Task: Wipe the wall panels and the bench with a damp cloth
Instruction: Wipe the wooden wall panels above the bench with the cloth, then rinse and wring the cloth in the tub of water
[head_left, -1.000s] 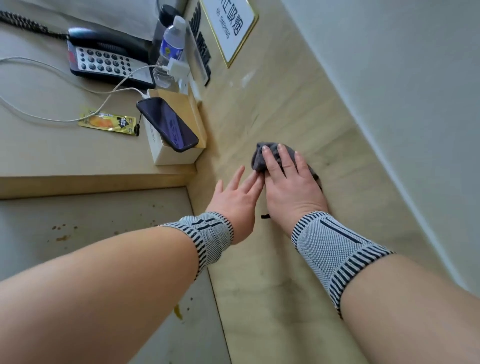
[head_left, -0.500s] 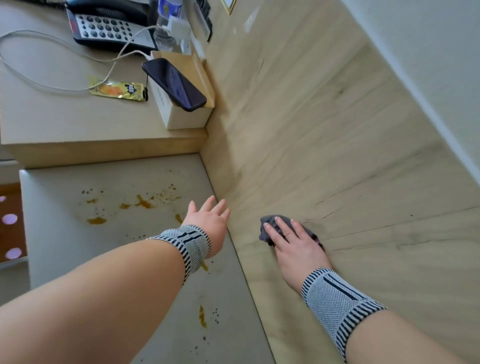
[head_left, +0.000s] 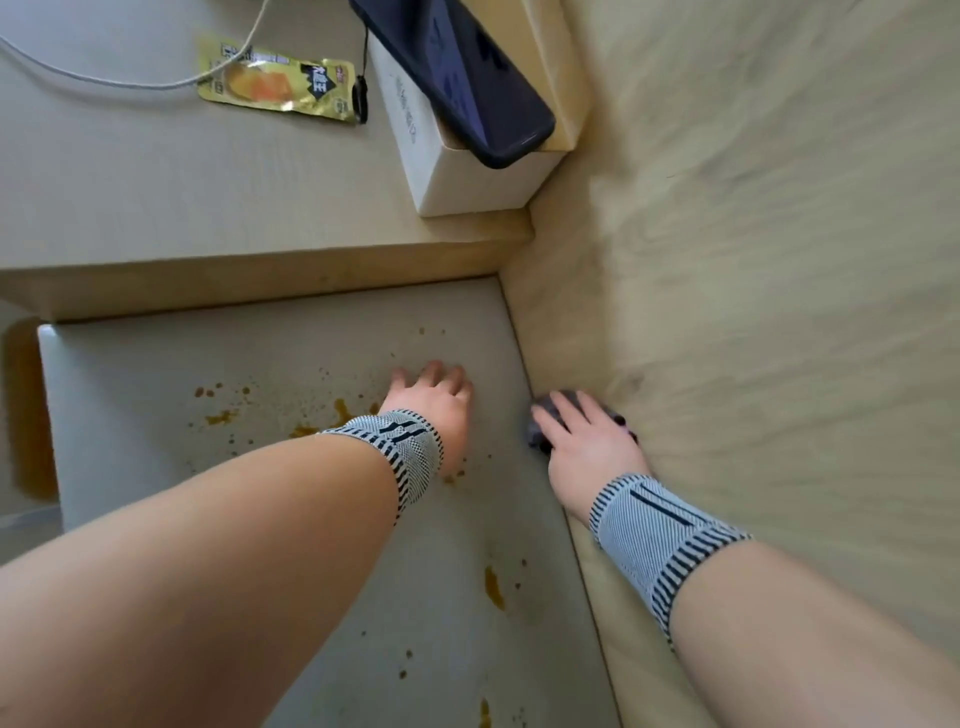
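My right hand (head_left: 587, 447) presses a dark grey cloth (head_left: 540, 431) flat against the light wood wall panel (head_left: 753, 312), low down where the panel meets the bench. Its fingers lie straight over the cloth, which is mostly hidden under the palm. The grey bench (head_left: 260, 384) carries orange-brown stains and crumbs. My left hand (head_left: 436, 405) rests on the bench with fingers spread, just left of the cloth. Both wrists wear striped grey bands.
A beige side table (head_left: 156, 208) stands beyond the bench, against the panel. On it sit a white box (head_left: 467, 176) with a dark phone (head_left: 467, 67) leaning across it, a yellow snack packet (head_left: 275, 83) and a white cable (head_left: 130, 78).
My right hand has slid the cloth down the panel to the bench's edge. My left hand has dropped from the panel onto the bench. The view has tilted downward.
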